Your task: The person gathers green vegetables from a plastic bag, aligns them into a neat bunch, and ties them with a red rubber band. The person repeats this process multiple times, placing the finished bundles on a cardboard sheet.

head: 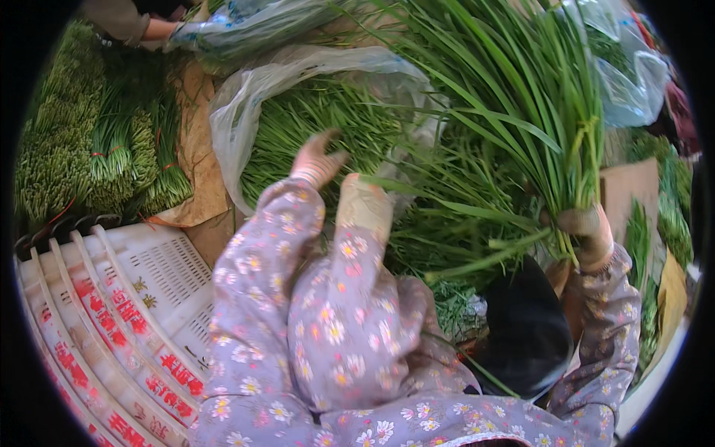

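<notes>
My right hand [586, 232], in a knit glove, is closed around the lower ends of a big bunch of long green leafy stalks [536, 112] at the right. The leaves fan up and to the left. My left hand [321, 159], gloved too, has its fingers apart above the greens [335, 120] that fill a clear plastic bag [234, 134]; whether it touches them I cannot tell. More loose greens [435, 223] lie between the bag and my right hand. Flowered sleeves cover both my arms.
Stacked white plastic crates [173, 268] with red writing stand at the lower left. Bundles of green stalks [114, 159] with red ties lie beyond them. Another person's gloved hand [192, 36] touches a filled plastic bag [268, 31] at the top. A cardboard piece [631, 193] is at the right.
</notes>
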Tool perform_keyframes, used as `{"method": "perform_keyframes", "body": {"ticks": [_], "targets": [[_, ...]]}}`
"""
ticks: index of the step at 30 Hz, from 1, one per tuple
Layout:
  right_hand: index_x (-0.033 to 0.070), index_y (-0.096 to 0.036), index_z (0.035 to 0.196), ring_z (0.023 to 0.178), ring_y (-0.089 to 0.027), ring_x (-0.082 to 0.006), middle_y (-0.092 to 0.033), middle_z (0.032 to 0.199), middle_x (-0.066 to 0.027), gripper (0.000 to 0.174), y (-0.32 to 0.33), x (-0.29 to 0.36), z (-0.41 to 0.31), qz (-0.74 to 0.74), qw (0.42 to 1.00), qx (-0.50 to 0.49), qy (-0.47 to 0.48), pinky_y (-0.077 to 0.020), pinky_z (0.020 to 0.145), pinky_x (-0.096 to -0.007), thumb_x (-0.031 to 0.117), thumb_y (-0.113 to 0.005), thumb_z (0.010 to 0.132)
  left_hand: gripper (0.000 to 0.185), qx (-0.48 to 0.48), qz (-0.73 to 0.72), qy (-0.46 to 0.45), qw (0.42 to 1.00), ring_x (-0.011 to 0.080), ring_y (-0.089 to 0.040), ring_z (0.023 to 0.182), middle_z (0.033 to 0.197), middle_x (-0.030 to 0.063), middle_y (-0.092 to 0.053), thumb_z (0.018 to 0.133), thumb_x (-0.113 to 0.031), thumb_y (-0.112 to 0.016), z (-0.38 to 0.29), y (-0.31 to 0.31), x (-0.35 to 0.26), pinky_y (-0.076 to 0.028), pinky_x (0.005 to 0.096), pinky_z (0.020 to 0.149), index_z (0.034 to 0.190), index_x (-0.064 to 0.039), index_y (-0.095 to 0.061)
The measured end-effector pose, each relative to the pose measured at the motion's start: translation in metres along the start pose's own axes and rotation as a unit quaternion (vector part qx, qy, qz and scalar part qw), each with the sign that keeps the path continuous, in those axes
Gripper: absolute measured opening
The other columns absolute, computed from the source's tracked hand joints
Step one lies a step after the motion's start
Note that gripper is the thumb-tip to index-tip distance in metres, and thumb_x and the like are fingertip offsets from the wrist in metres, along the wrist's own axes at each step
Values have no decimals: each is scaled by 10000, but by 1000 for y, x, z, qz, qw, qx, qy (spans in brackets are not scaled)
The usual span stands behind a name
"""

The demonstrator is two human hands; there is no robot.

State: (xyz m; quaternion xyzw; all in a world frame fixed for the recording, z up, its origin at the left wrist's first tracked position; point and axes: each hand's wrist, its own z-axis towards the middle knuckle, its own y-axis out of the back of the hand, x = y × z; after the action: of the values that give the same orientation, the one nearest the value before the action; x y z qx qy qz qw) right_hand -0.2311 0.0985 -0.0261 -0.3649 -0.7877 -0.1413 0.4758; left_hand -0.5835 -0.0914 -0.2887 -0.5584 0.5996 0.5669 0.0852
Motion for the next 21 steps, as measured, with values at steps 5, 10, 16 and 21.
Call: {"method": "perform_keyframes", "body": {"ticks": [5, 10, 16, 21], "targets": [[-13, -575, 1259, 935, -646, -187, -678, 1026, -107, 496, 9, 3, -43, -6, 1000, -10, 15, -530, 812, -310, 139, -635, 791, 310, 23, -101, -111, 988, 154, -646, 969, 1022, 63, -716, 895, -185, -693, -39, 73, -146, -490, 291, 929, 1156, -17, -678], [26, -478, 1397, 899, -665, -211, -639, 1155, -121, 710, -6, -9, -72, 19, 999, 10, 46, -573, 691, -334, 43, -706, 724, 878, 250, -401, -18, 881, 353, -522, 1277, 1379, 238, -530, 847, -492, -758, -145, 55, -254, -394, 464, 1119, 1445, 41, -399], [46, -277, 1520, 1070, -644, -301, -642, 1190, -182, 939, -56, -39, -129, -357, 922, -98, 111, -508, 953, -364, 6, -705, 685, 1084, 241, -617, 33, 748, 392, -455, 1336, 1426, 222, -488, 739, -783, -670, -215, -40, -268, -365, 534, 1137, 1481, -56, -359], [51, -109, 1563, 1038, -658, -436, -504, 1299, -355, 1026, -113, -73, -190, -610, 792, -18, 12, -547, 853, -456, 67, -734, 750, 852, 160, -715, 28, 681, 316, -571, 1185, 1335, 139, -581, 795, -634, -736, -254, -48, -220, -468, 476, 1059, 1395, -79, -495]]}}
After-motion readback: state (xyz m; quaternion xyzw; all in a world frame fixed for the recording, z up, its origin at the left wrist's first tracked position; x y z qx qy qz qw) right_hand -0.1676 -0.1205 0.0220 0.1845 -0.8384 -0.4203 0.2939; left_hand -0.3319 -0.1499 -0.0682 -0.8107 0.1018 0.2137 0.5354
